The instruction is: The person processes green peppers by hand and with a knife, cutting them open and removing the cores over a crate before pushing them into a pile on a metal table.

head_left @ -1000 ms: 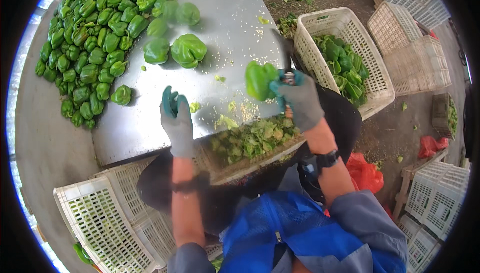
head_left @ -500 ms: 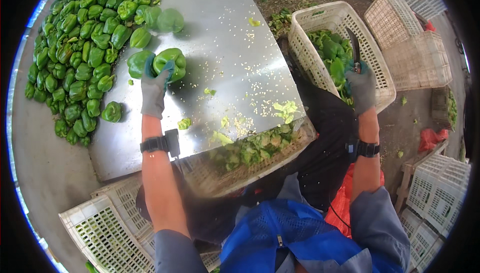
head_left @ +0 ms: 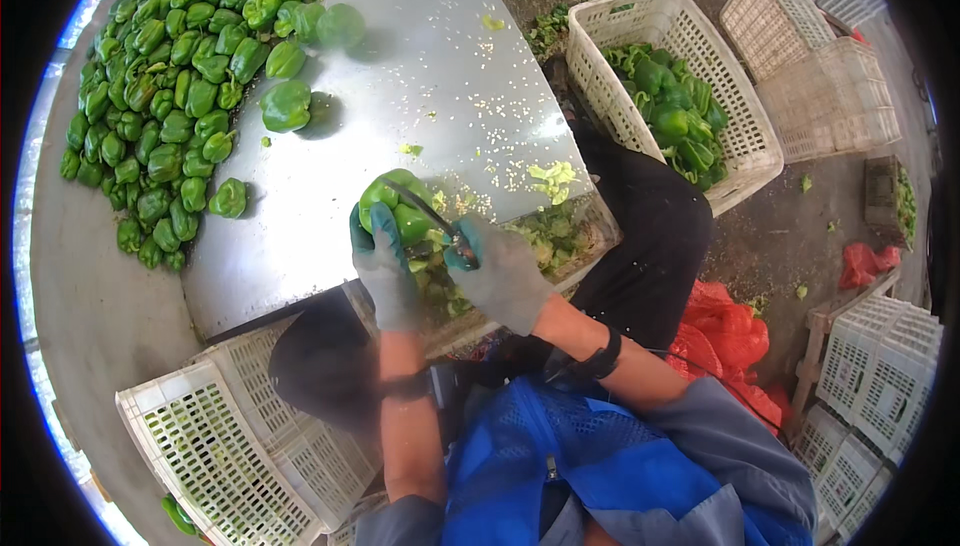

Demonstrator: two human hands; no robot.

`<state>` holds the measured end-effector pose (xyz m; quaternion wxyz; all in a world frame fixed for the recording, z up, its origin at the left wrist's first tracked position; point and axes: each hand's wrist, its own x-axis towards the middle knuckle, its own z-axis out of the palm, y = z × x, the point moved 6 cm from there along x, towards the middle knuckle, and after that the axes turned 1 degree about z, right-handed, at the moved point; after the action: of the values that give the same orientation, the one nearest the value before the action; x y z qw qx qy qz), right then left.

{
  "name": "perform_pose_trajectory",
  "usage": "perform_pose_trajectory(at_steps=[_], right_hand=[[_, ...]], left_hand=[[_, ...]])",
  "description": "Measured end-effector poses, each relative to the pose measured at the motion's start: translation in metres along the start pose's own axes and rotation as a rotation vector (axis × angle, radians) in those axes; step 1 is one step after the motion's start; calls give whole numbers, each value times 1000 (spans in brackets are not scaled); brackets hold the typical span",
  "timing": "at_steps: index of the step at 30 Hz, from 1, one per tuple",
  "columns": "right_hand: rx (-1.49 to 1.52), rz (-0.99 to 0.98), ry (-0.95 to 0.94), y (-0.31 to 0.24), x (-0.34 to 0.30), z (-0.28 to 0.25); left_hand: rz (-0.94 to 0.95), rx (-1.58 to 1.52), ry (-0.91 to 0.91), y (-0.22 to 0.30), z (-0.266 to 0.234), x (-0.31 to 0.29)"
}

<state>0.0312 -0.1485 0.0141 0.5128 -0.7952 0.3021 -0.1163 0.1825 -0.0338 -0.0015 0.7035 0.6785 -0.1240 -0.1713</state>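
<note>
A large green bell pepper [head_left: 408,218] is gripped in my gloved left hand [head_left: 384,261], over the near edge of the metal table. My gloved right hand [head_left: 495,271] is closed round the handle of a knife [head_left: 428,209] with a dark curved blade. The blade lies against the upper side of the pepper. Below both hands, a crate [head_left: 603,236] holds pale green cores and trimmings [head_left: 560,236]. Another whole bell pepper [head_left: 286,106] rests on the table farther off, apart from my hands.
A big heap of green bell peppers [head_left: 170,96] covers the table's left side. Seeds and scraps dot the metal table [head_left: 430,36]. At right stands a white crate [head_left: 745,171] of green peppers. Stacked crates [head_left: 870,366] and a red mesh bag [head_left: 725,331] lie farther right.
My left hand has drawn a pepper nearer and rightward. My right hand has moved left with the knife, from above the right-hand crate to the pepper.
</note>
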Motion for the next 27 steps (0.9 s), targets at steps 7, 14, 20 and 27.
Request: perform_pose_trajectory(at_steps=[7, 14, 20, 27], right_hand=[[-304, -319, 197, 11, -14, 34], [-483, -99, -163, 18, 1, 57], [-409, -133, -19, 18, 10, 53], [-531, -84, -170, 15, 6, 61]], left_hand=[[16, 49, 160, -9, -7, -4], [39, -15, 164, -17, -7, -10], [110, -33, 106, 9, 12, -18], [160, 30, 198, 9, 10, -24]])
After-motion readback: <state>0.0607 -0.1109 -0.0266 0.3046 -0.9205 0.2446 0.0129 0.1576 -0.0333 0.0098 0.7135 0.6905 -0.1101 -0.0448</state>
